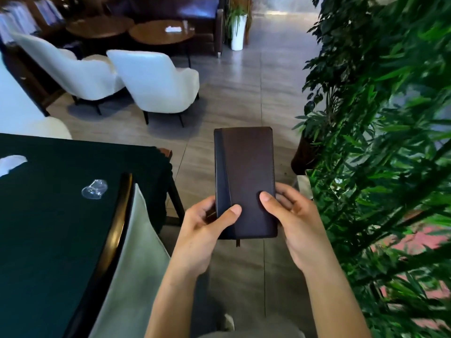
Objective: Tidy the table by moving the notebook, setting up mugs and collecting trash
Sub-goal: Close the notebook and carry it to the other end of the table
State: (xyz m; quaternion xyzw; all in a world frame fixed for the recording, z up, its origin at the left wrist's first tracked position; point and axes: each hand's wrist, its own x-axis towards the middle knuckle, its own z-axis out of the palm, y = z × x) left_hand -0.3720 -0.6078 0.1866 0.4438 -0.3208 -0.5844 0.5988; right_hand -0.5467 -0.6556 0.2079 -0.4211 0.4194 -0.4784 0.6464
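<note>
Notebook (245, 181): a dark brown, closed book with a darker strip along its left side, held in the air over the tiled floor (234, 98), to the right of the table and clear of it; a short ribbon marker hangs from its near edge.
Left hand (207, 230): grips the near left corner of the notebook, thumb lying across the cover, fingers (207, 211) curled under the left edge and clamped on it.
Right hand (292, 215): grips the near right edge, thumb pressed flat on the cover, the other fingers wrapped behind the book and closed on it.
Table (48, 228): covered in dark green cloth, at the left of the view, with a dark rounded rim on its right side.
Plastic wrapper (94, 189): clear, crumpled, lying on the green cloth near the table's right rim.
White scrap (12, 163): pale crumpled paper or tissue at the far left of the table, partly cut off by the picture's edge.
Chair back (136, 264): pale grey-green, just beside the table's rim, between the table and the person's left arm.
Plants (380, 154): dense green foliage fills the right side, close to the right hand and forearm.
Behind: two white armchairs (156, 81), round wooden tables (161, 32), a dark sofa and a white planter (238, 32).
</note>
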